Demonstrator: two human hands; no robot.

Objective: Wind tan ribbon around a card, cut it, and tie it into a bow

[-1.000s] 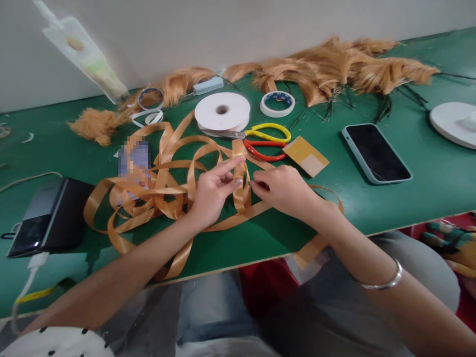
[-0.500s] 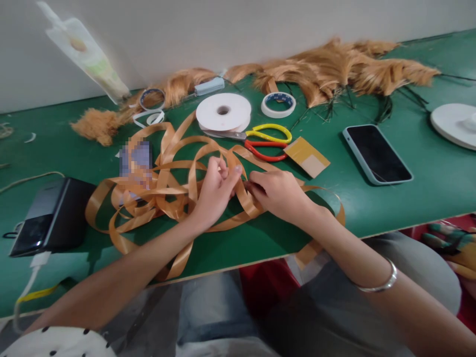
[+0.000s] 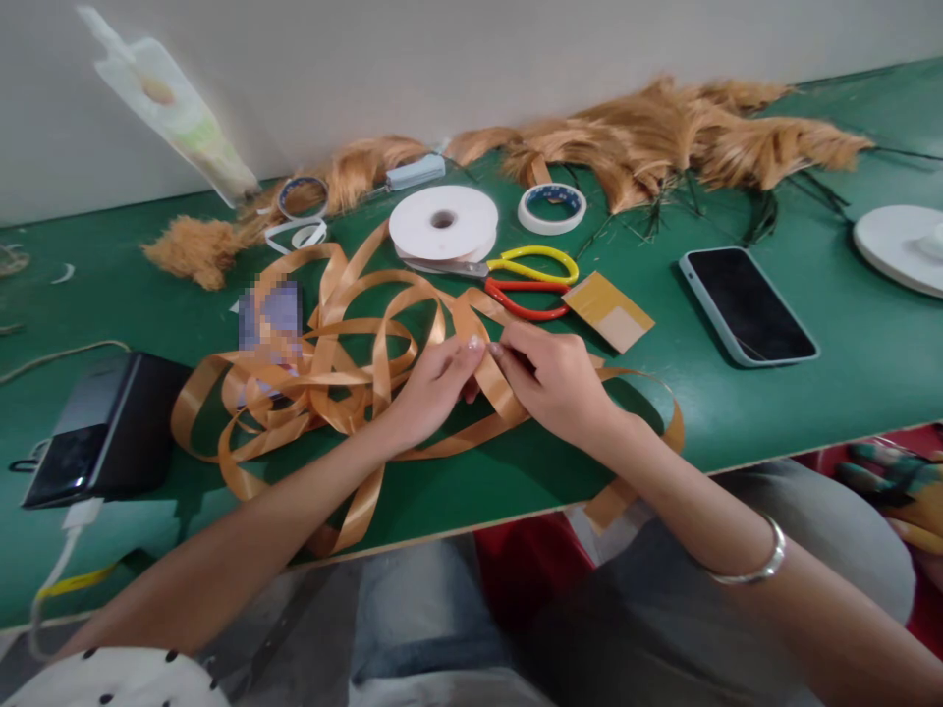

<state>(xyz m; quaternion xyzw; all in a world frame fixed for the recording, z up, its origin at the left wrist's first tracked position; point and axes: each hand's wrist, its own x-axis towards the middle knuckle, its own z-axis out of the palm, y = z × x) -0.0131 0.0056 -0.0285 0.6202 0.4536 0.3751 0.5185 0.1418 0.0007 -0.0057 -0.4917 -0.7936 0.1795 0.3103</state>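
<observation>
A long orange satin ribbon (image 3: 324,378) lies in loose tangled loops on the green table (image 3: 847,393), one end hanging over the front edge. My left hand (image 3: 431,388) and my right hand (image 3: 556,378) meet at the middle of the tangle. Both pinch the same fold of ribbon, fingertips almost touching. Just behind my hands lie scissors (image 3: 526,280) with one yellow and one red handle, blades under a white ribbon spool (image 3: 443,222).
A phone (image 3: 748,304) lies face up to the right, a brown card (image 3: 608,310) beside the scissors. Tape rolls (image 3: 551,206) and orange fibre bundles (image 3: 663,133) line the back wall. A black device (image 3: 103,427) with cable sits left, a white disc (image 3: 899,245) far right.
My left index finger, stretched out a second ago, has curled in; both hands have closed together on the ribbon fold and the loop between them has flattened.
</observation>
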